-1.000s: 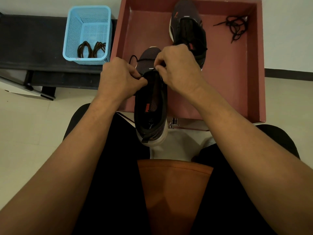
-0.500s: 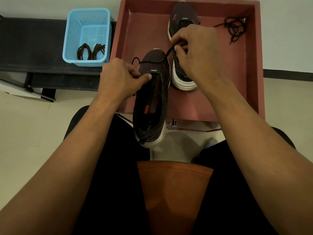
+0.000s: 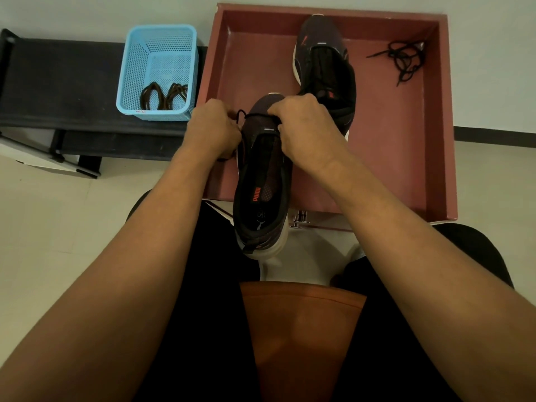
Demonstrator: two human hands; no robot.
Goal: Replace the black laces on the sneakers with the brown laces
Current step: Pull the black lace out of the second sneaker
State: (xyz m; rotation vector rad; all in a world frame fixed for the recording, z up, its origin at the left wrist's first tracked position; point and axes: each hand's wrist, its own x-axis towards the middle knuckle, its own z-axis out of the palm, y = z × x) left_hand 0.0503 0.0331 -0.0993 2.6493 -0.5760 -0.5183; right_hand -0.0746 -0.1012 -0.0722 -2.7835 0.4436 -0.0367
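Working at the toe of the near sneaker (image 3: 262,181), both hands are curled tight. The left hand (image 3: 213,130) pinches one end of the black lace (image 3: 256,115), and the right hand (image 3: 304,126) pinches it by the lowest eyelets. The sneaker is held over the near edge of the tray (image 3: 435,140), heel toward the person. Unlacing looks nearly over to me: only this last crossing shows in the shoe, and a loose lace (image 3: 403,60) lies in the tray's far corner. Whether the far sneaker (image 3: 324,68), lying in the tray, is bare I cannot tell. No brown lace is threaded yet. I count two sneakers, two black laces, two brown laces (image 3: 150,98) bundled in one basket (image 3: 156,39) on the desk (image 3: 58,82), and one tray.
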